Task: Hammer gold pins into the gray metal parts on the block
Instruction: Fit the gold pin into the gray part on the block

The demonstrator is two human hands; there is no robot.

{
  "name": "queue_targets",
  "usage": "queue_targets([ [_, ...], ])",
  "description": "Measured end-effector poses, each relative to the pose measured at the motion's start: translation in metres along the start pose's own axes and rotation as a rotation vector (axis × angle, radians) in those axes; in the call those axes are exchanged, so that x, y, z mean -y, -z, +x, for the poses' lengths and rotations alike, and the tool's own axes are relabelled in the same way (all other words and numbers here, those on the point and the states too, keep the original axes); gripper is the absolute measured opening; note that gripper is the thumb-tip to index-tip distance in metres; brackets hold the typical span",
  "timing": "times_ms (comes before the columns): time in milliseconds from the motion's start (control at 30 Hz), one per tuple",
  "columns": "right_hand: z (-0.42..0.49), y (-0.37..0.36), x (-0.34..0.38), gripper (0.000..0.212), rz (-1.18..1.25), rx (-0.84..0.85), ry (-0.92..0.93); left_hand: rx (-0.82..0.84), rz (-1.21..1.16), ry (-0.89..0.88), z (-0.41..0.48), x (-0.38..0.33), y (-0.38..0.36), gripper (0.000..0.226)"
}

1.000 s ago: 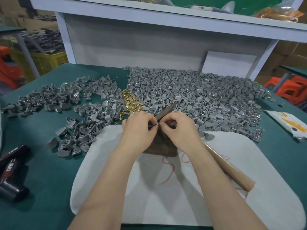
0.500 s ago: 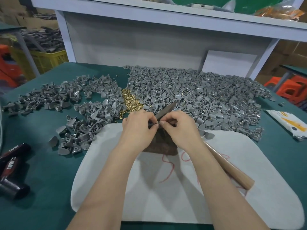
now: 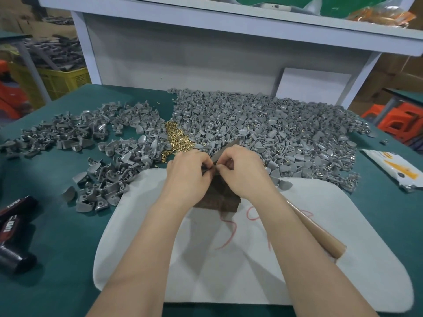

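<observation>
With the gold pins (image 3: 175, 139) lying just behind it, your left hand (image 3: 186, 173) is curling its fingertips against those of your right hand (image 3: 246, 173), both pinching a small piece (image 3: 208, 169) I cannot identify above the brown block (image 3: 219, 199) on the white pad (image 3: 229, 271), gray parts (image 3: 274, 133) lying heaped beyond.

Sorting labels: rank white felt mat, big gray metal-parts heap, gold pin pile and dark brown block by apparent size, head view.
White felt mat
Big gray metal-parts heap
Gold pin pile, dark brown block: alike; block partly hidden
</observation>
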State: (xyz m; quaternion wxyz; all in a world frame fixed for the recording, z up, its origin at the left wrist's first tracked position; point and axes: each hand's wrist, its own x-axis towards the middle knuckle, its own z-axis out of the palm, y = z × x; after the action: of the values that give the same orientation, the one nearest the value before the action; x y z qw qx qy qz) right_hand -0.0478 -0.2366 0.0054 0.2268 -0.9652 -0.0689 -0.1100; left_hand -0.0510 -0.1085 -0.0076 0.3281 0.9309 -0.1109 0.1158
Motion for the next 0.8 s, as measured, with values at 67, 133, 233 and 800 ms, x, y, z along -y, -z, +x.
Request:
queue_targets([
  [67,0.000,0.000,0.001,0.008,-0.014,0.008,-0.001,-0.001,0.000,-0.004,0.000,0.000,0.000,0.008],
  [133,0.000,0.000,0.000,0.005,-0.007,-0.003,-0.004,-0.007,-0.006,-0.003,0.000,0.000,0.000,0.007],
  [233,-0.002,0.000,-0.007,0.008,0.054,0.008,-0.007,-0.024,-0.009,-0.003,0.000,0.001,-0.001,0.006],
  [800,-0.007,-0.008,-0.013,0.011,0.133,-0.124,0.059,-0.019,-0.003,-0.003,0.000,0.002,-0.001,0.007],
])
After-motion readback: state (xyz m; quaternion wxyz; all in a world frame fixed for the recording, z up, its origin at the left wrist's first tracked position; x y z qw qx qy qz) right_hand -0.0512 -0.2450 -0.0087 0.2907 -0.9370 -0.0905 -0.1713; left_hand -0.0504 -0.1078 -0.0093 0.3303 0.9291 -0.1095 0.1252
